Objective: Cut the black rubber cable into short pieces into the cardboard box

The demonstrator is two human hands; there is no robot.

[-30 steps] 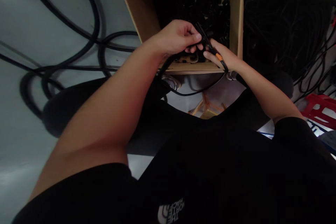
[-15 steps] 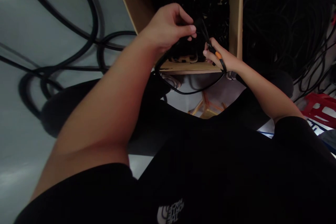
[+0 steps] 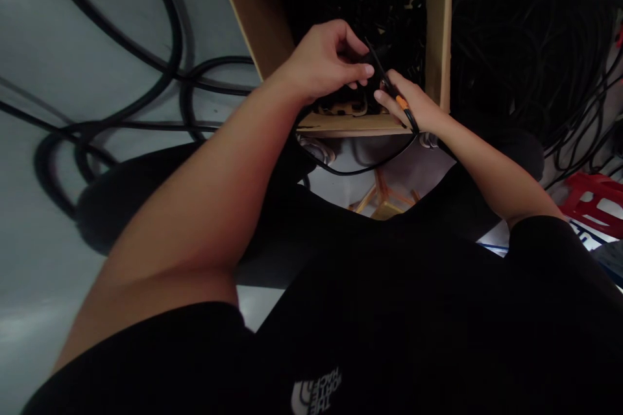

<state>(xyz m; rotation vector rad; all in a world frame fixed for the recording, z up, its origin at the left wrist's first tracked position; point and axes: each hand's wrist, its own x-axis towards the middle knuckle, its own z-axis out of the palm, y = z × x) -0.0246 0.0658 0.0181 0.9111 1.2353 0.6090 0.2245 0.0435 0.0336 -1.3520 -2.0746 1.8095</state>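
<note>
Over the open cardboard box (image 3: 444,45), my left hand (image 3: 333,58) has its fingers curled, with the thumb against the lower fingers; anything pinched there is too dark to make out. Just to its right, my right hand (image 3: 406,100) is closed around the end of a black cable (image 3: 341,172) with an orange band (image 3: 402,102). A thin dark tip sticks up from that grip toward my left fingertips. The cable loops down from my right hand and back to the left, below the box's near edge.
Dark small parts (image 3: 399,19) fill the box. Thick black cables (image 3: 172,32) coil on the grey floor at the left, and a dark heap of cables (image 3: 525,45) lies at the right. A wooden stool (image 3: 387,210) shows below, and a red plastic item (image 3: 596,198) at the far right.
My left hand has moved slightly right and toward my body, closer to my right hand. The two thin dark tips at my right hand now look like one.
</note>
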